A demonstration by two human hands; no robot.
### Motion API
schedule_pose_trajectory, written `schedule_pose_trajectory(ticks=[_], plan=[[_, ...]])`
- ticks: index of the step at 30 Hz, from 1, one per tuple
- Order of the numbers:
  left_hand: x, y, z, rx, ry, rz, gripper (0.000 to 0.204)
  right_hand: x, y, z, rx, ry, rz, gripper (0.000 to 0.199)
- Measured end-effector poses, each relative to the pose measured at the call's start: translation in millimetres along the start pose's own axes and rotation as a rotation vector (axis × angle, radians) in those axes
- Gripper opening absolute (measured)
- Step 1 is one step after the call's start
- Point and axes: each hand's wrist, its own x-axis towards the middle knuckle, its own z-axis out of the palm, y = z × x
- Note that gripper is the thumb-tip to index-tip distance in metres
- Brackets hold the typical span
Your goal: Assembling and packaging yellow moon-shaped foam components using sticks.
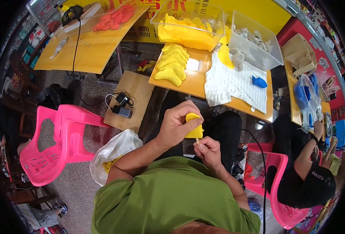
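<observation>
Above my lap, my left hand (177, 124) is closed on a yellow fabric piece (192, 132), its thumb pressing against the near face. Lower and to the right, my right hand (209, 153) pinches a thin pale stick (197, 141), which runs up to the piece's lower edge. How far the stick goes inside is hidden. Ahead on the wooden table (197, 87) lies a row of plump yellow curved fabric pieces (171, 64). Behind them, a clear plastic bin (162, 23) holds many flat yellow pieces. To its right, another clear bin (273, 58) contains greyish-white stuffing (254, 37).
A white cloth (238, 84) with a blue fabric piece (259, 82) covers the table's right part. Left are a cardboard box (131, 93) bearing adapters, a pink chair (63, 136) and a white bag (116, 150). A black cable (264, 175) hangs right, near a co-worker (308, 183).
</observation>
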Motion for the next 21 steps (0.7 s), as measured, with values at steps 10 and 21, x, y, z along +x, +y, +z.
schedule_pose_trajectory(ticks=[10,21], plan=[[5,7,0,0.152,-0.01,0.036,0.009,-4,-21,-8,-0.458,0.098,-0.231,0.006],[15,19,3,0.776,-0.276,0.587,0.013,-3,-58,-28,-0.985,0.091,-0.282,0.004]])
